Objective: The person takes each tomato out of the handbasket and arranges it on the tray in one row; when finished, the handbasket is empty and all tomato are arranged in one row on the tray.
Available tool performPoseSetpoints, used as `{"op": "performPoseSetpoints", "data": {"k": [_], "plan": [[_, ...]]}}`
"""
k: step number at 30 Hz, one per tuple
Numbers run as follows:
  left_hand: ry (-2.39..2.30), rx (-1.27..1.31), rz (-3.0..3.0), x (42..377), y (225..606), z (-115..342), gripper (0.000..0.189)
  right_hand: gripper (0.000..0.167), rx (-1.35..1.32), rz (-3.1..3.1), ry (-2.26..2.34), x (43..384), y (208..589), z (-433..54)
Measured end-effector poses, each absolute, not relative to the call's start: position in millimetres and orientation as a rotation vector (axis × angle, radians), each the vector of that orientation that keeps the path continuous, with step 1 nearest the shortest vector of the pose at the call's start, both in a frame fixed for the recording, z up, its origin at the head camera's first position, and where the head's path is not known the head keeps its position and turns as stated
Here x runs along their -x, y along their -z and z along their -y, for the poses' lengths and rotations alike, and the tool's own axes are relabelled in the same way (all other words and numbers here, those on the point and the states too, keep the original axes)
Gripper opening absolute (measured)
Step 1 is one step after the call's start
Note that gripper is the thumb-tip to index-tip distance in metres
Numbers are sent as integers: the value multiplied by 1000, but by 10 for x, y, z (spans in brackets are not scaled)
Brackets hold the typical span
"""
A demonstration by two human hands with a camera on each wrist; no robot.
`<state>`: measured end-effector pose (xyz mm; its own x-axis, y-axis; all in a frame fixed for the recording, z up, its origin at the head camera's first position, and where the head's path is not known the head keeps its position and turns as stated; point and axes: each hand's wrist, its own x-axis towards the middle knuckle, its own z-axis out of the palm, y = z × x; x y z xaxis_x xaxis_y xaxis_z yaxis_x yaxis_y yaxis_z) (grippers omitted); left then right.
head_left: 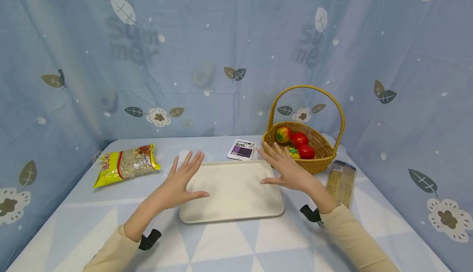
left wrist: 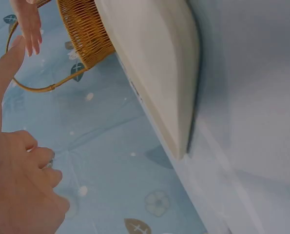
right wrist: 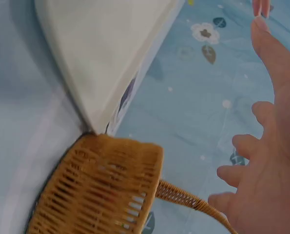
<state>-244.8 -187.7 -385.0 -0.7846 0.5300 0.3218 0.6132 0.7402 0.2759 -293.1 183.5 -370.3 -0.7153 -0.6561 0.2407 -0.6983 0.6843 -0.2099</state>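
Both hands hover with fingers spread over a cream rectangular tray (head_left: pixel 233 194) in the head view. My left hand (head_left: pixel 180 184) is above the tray's left end, thumb pointing inward, holding nothing. Over the right end is my right hand (head_left: pixel 286 169), also holding nothing; its fingers overlap the front left of a wicker basket (head_left: pixel 318 165) in this view. Inside the basket lie red tomatoes (head_left: pixel 299 139), a red-and-yellow fruit (head_left: pixel 283 134) and a yellow-green piece partly behind the hand. The left wrist view shows the tray's raised rim (left wrist: pixel 183 97) beside the left hand (left wrist: pixel 23 180).
A yellow bag with a clear window (head_left: pixel 127 164) lies at the back left. Behind the tray is a flat purple-and-white packet (head_left: pixel 242 149). A dark-lidded clear jar of long, pale yellow sticks (head_left: pixel 340 184) lies right of the basket. Patterned curtain (head_left: pixel 207 58) surrounds the table.
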Motion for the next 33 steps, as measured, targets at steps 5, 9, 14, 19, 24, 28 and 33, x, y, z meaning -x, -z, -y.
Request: {"op": "performPoseSetpoints", "data": {"k": [5, 9, 14, 19, 24, 28, 33], "plan": [[857, 881, 2852, 2361, 3887, 2036, 113, 90, -1147, 2800, -566, 3028, 3598, -2004], [964, 892, 2893, 2292, 3942, 2156, 110, 88, -1135, 2828, -607, 3125, 3539, -2134], [1028, 875, 2887, 2205, 4010, 2275, 102, 80, -1109, 2808, -617, 3234, 3524, -2277], [1075, 778, 2898, 2127, 4063, 2373, 94, 69, -1044, 2796, -651, 3315, 3495, -2382], [1138, 681, 2959, 2088, 4104, 2452, 91, 65, -942, 2859, -659, 3421, 3460, -2502], [1186, 623, 2995, 2090, 4149, 2496, 90, 64, -868, 2915, -632, 3538, 3469, -2594], [1264, 576, 2998, 2096, 4224, 2522, 90, 67, -802, 2972, -607, 3669, 3497, -2658]]}}
